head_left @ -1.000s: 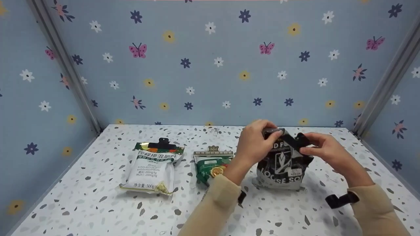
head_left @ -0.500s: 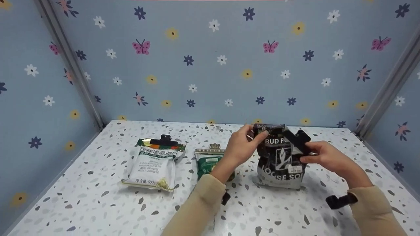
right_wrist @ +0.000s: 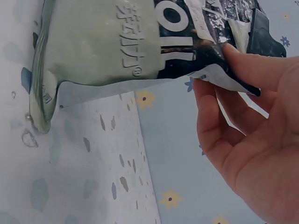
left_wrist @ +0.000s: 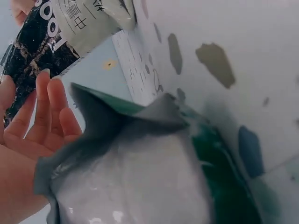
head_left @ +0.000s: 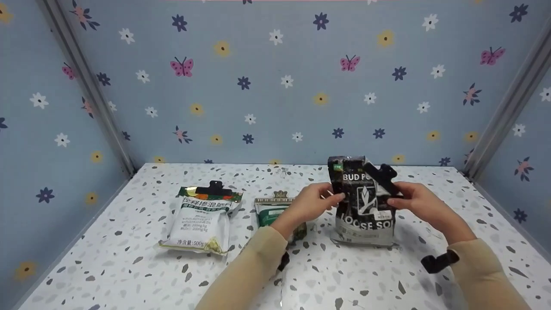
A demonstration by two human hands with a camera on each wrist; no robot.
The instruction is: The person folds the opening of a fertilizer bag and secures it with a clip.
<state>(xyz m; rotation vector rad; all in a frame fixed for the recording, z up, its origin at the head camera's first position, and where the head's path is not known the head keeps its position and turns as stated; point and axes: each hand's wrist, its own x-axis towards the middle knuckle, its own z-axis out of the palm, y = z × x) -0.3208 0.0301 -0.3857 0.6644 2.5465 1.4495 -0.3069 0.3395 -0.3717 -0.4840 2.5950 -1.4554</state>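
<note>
A black and pale grey bag of soil (head_left: 366, 202), printed "LOOSE SO…", stands upright on the table between both hands. My left hand (head_left: 309, 203) holds its left edge, with the thumb on the front and the fingers partly behind. In the right wrist view, my right hand (right_wrist: 252, 107) pinches the bag's right edge between thumb and fingers. A black bag clip (head_left: 382, 176) sits slanted across the bag's upper right corner, just above the right hand. The bag's top left part stands up outside the clip.
Left of the hands, a green bag (head_left: 267, 215) with a gold-coloured clip (head_left: 275, 199) is partly hidden by the left arm. Farther left lies a white bag (head_left: 198, 226) with a black clip (head_left: 214, 188). Patterned walls (head_left: 284, 107) surround the speckled table (head_left: 129, 275).
My left hand has moved from the bag's folded top down to its left edge. The top left of the bag has unfolded upward. My right hand has shifted slightly from the clip to the edge below.
</note>
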